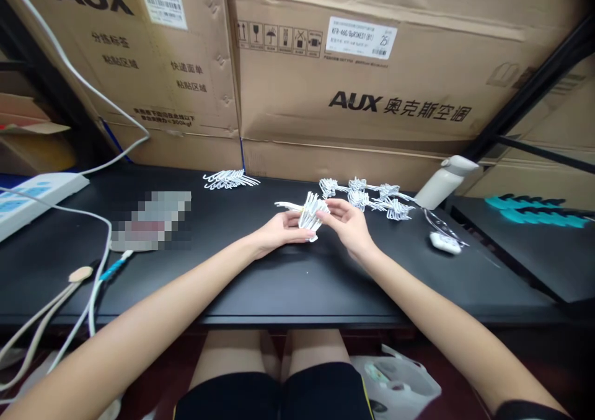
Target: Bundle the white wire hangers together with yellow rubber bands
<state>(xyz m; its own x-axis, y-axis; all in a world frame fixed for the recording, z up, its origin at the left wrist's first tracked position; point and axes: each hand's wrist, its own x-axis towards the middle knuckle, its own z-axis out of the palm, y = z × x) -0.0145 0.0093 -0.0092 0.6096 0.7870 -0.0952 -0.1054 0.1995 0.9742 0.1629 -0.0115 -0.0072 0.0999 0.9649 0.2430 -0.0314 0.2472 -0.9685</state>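
Over the middle of the black table, my left hand (277,231) grips a fanned bundle of thin white strands (307,217), thumb below and fingers behind. Some strands stick out to the left, past the fingers. My right hand (349,227) pinches the bundle's right side; its fingertips partly cover the strands. Whether they are wires or plastic pieces I cannot tell. Behind my right hand lie several similar white bundles (357,198) in two rows. A loose group of white strands with hooked ends (230,179) rests farther back on the left.
At the back stand large cardboard boxes (288,98). On the right are a white bottle (441,181), a small white case (445,243) and turquoise pieces (534,212). A power strip (41,200), cables (95,290) and a blurred flat object (153,222) occupy the left.
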